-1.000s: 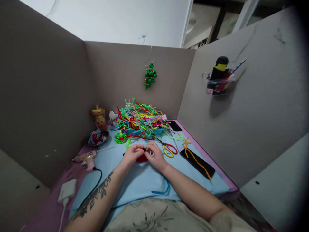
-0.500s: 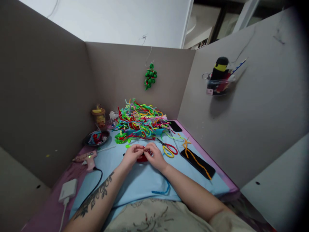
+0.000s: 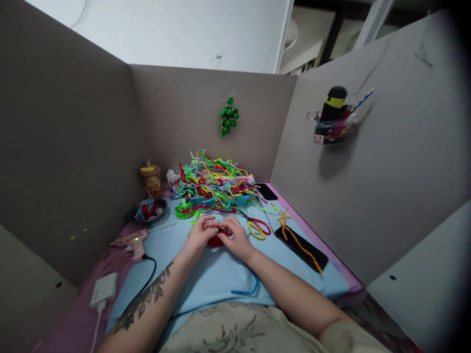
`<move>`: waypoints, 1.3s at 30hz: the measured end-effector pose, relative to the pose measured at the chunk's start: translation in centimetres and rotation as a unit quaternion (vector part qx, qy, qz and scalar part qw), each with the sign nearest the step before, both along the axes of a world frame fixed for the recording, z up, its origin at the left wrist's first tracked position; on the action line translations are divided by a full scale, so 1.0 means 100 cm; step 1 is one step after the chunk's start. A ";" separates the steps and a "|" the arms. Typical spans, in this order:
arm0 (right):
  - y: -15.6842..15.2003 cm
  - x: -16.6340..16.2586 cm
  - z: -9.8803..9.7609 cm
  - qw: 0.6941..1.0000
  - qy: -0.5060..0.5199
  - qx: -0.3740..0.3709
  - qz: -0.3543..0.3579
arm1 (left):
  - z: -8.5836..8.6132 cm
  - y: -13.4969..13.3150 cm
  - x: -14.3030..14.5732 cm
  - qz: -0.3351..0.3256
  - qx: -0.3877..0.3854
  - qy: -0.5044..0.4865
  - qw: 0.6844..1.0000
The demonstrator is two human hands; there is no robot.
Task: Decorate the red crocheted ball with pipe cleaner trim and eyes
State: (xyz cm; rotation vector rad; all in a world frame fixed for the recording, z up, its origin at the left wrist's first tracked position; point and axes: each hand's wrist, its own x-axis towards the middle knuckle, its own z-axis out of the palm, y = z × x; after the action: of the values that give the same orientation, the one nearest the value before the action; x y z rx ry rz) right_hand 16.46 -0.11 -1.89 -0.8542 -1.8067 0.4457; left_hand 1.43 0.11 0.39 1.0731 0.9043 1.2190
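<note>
Both hands meet over a dark red piece (image 3: 215,241) at the middle of the table; its kind is mostly hidden by the fingers. My left hand (image 3: 201,234) curls in from the left, fingertips closed at the piece's upper edge. From the right, my right hand (image 3: 235,237) pinches at the same spot, thumb bent inward. A small dark bit shows between the fingertips, too small to name. Just right of the hands lie scissors (image 3: 256,228) with one yellow and one red handle. A green pipe-cleaner figure (image 3: 184,210) sits beyond the left hand.
A blue tray (image 3: 241,200) heaped with colourful pipe cleaners (image 3: 217,179) stands at the back. On the left are a glue gun (image 3: 136,241), a white adapter (image 3: 104,288) and a dark bowl (image 3: 162,211). A black phone-like slab (image 3: 300,247) bears an orange pipe cleaner (image 3: 307,255).
The fingers of my left hand have lifted and opened slightly, and a little more of the red piece shows between the hands. The table things stay put.
</note>
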 end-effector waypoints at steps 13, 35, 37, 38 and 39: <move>-0.001 0.000 -0.001 1.000 -0.012 0.001 0.004 | 0.004 -0.002 0.001 0.011 0.006 0.002 1.000; 0.001 0.001 -0.001 1.000 -0.004 0.016 0.001 | 0.004 -0.004 0.001 0.005 -0.005 -0.001 1.000; 0.001 0.002 -0.001 1.000 -0.008 0.019 0.003 | 0.004 -0.004 0.001 -0.004 -0.010 -0.006 1.000; 0.001 0.002 -0.001 1.000 -0.009 0.023 0.002 | 0.004 -0.004 0.000 -0.007 -0.011 -0.007 1.000; 0.001 0.002 -0.001 1.000 -0.010 0.026 0.001 | 0.004 -0.004 0.000 -0.009 -0.012 -0.008 1.000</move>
State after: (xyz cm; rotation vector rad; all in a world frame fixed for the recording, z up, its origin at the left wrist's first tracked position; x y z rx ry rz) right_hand 16.65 -0.05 -1.98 -0.8243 -1.8289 0.3912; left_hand 1.42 -0.27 0.77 1.0499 0.8932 1.1973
